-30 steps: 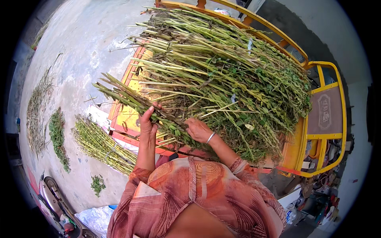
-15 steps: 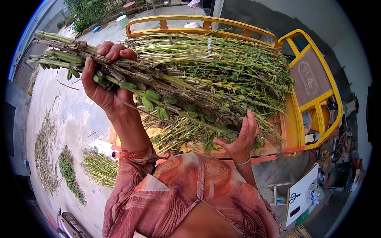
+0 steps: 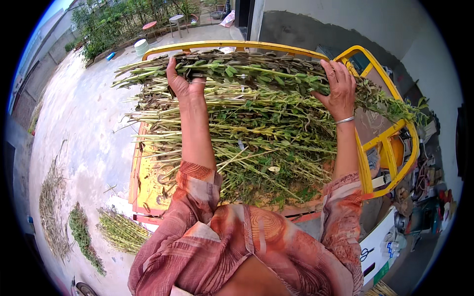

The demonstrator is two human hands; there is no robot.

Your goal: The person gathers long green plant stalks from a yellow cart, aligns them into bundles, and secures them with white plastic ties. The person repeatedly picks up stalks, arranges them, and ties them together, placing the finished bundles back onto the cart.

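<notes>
A long bundle of cut sesame stalks (image 3: 256,69), green and brown with pods, stretches across the far side of a yellow cart. My left hand (image 3: 185,86) grips its thicker cut end. My right hand (image 3: 338,89) is wrapped round the leafy end, whose tips reach over the cart's right end frame. Under and in front of the bundle lies a heap of similar stalks (image 3: 266,126), mostly pointing the same way. The undersides of both grips are partly hidden.
The yellow cart bed (image 3: 153,186) shows at the near left, with a yellow rail (image 3: 237,44) behind and an end frame (image 3: 363,163) at right. Plant piles (image 3: 84,237) lie on the concrete at left. Scissors (image 3: 366,253) rest on a white board at lower right.
The bundle has moved away from me and to the right, over the heap, and now lies nearly level. My right hand, open before, has closed on its leafy end.
</notes>
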